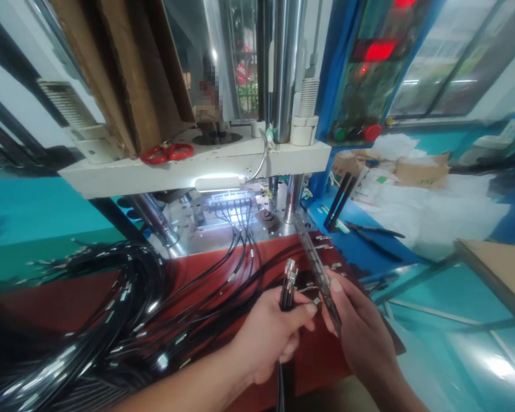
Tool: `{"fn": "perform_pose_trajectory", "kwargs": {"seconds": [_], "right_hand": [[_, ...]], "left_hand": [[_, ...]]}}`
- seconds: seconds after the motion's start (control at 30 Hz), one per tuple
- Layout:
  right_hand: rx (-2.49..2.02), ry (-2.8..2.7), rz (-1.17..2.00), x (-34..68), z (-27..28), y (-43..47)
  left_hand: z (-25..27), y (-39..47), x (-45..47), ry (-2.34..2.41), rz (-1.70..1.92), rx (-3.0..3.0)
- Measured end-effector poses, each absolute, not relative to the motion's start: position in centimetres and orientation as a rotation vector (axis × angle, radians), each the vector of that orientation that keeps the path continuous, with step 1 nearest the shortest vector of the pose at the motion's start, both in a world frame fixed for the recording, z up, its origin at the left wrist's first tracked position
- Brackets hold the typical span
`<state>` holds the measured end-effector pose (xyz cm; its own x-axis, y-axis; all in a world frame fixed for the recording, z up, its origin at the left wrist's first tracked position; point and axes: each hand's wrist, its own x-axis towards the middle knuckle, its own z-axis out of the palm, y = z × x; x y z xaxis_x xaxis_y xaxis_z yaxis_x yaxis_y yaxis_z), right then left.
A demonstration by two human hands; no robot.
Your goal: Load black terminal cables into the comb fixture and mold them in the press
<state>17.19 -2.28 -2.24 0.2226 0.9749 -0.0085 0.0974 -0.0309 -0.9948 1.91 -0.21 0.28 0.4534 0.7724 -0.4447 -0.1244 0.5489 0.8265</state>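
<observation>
My left hand (272,326) is closed around several black cables (287,294), their metal-tipped connector ends pointing up. Its thumb and finger also pinch a small connector end (316,301) beside my right hand (360,326). That right hand is closed on a long, narrow metal bar (313,257) with notches along it, tilted so its far end reaches toward the press. More connector ends (324,243) lie on the red-brown table (317,366) behind the bar. Inside the lit press, a metal mould (232,209) has several thin black cables running out toward me.
A thick bundle of black cables (133,280) fills the left of the table. Red-handled scissors (167,153) rest on the press's white plate (283,160). Pliers (375,234) lie on the blue surface to the right, near white bags (446,212). A control panel (356,86) stands behind.
</observation>
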Motion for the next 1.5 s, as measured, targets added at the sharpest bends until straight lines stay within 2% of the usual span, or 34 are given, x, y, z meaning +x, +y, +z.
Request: {"fn": "perform_pose_trajectory", "kwargs": {"seconds": [0.8,1.03,1.27,1.5], "right_hand": [[-1.550,-1.278,0.849,16.7,-1.2,-2.8],[-1.637,-1.427,0.618,16.4,-1.7,-2.7],[-1.491,-1.063,0.992,17.3,-1.0,-2.4],[-1.409,-0.947,1.017,17.8,-1.5,-2.7]], "left_hand": [[0.2,-0.8,2.7,0.926,0.657,0.966],[-0.3,-0.8,2.8,0.964,0.677,0.920],[0.3,0.2,1.6,0.870,0.732,0.768],[0.3,0.6,1.1,0.922,0.834,0.687]]}}
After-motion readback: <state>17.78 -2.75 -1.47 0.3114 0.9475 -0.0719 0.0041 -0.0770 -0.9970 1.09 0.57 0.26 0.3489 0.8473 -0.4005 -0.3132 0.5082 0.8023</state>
